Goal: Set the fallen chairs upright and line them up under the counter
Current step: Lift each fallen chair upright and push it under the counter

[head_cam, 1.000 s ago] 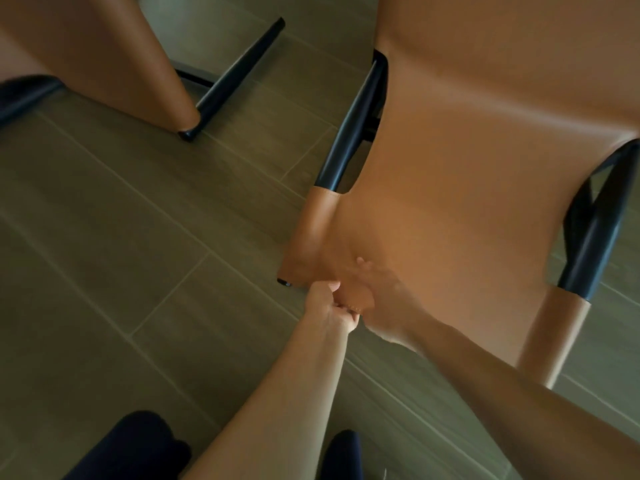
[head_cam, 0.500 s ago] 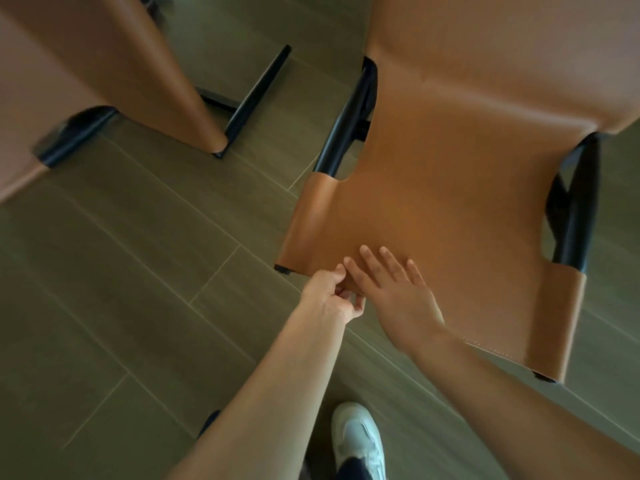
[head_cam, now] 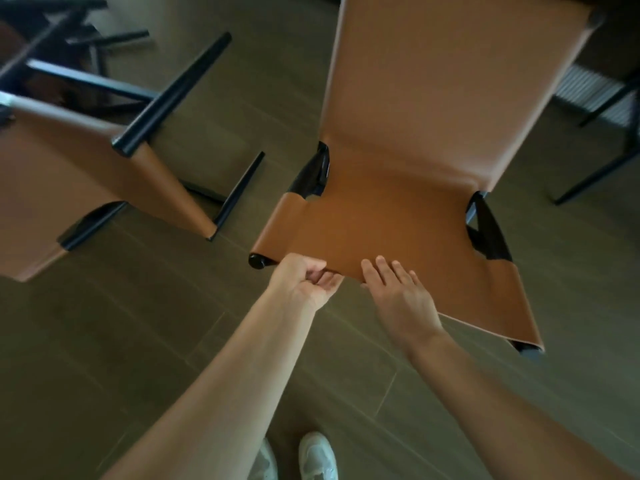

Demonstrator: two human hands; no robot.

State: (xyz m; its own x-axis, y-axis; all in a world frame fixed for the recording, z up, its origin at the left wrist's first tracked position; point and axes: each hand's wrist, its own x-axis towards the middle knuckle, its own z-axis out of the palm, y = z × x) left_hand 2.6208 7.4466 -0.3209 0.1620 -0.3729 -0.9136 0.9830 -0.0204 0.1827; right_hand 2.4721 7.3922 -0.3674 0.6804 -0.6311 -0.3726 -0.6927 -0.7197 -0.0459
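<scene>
1. Head view, looking straight down. A tan leather chair with a black frame, the middle chair (head_cam: 415,161), filled the centre and right of the frame, over a wood-look floor (head_cam: 138,323).
2. Left hand (head_cam: 304,282) gripped the near leather edge of the middle chair with its fingers curled under. It sat close to a black frame tip (head_cam: 258,261) at the chair's near left corner.
3. Right hand (head_cam: 398,292) lay just beside the left hand, fingers straight and flat on the leather, holding nothing.
4. The middle chair's far panel ran away from the camera toward the top of the frame. Could not tell whether its legs met the floor.
5. Left chair (head_cam: 69,174), same make, lay tipped over on the floor, apart from both hands. Its black legs (head_cam: 166,98) pointed up and sideways.
6. Dark frames (head_cam: 69,39) showed at top left, blurred. Thin legs (head_cam: 602,168) stood at the right edge.
7. White shoes (head_cam: 317,455) showed at the bottom, between the forearms.
</scene>
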